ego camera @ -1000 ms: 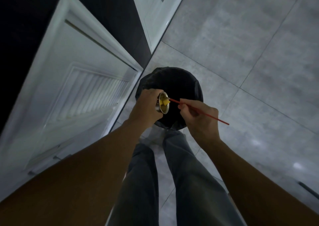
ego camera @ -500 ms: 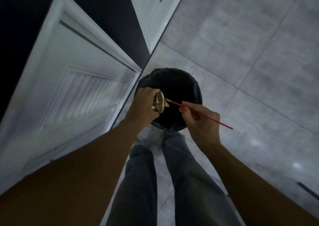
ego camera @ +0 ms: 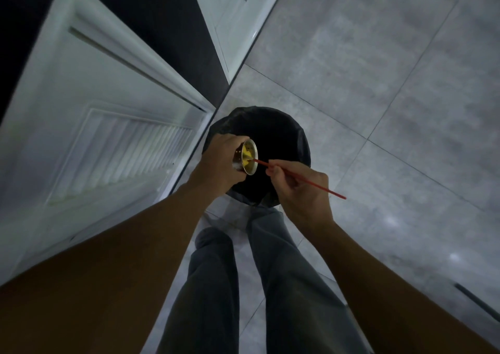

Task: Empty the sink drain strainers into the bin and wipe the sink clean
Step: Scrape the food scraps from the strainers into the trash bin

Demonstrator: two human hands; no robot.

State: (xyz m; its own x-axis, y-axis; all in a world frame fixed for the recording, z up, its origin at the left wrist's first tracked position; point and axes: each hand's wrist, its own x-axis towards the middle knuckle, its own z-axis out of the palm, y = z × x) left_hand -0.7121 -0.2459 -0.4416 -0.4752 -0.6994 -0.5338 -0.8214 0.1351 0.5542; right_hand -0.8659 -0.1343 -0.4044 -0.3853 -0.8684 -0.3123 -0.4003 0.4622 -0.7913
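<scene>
Landmark: the bin [ego camera: 281, 126], black-lined, standing on the floor just in front of the person's feet.

Nearest the person: two legs in grey trousers [ego camera: 213, 286], planted on the near side of the bin. Both bare forearms reach out over them toward the bin.

Right hand [ego camera: 300, 191]: above the bin's near right edge, fingers pinched around a thin red stick [ego camera: 311, 181]. The stick's back end juts out past the hand to the right of the bin; its tip sits inside the strainer's mouth, touching the yellow scraps.

Left hand [ego camera: 219, 161]: over the bin's left edge, wrapped around the outside of a metal drain strainer [ego camera: 247, 158]. Strainer is tipped on its side, open mouth facing right, toward the middle of the bin and directly above its dark opening. Yellow scraps [ego camera: 246, 155] cling inside the cup.

Left of the bin: a white cabinet door [ego camera: 108, 126] with a louvred panel, its lower edge close beside the bin.

Beyond and right of the bin: grey tiled floor [ego camera: 392, 69] with thin grout lines.
</scene>
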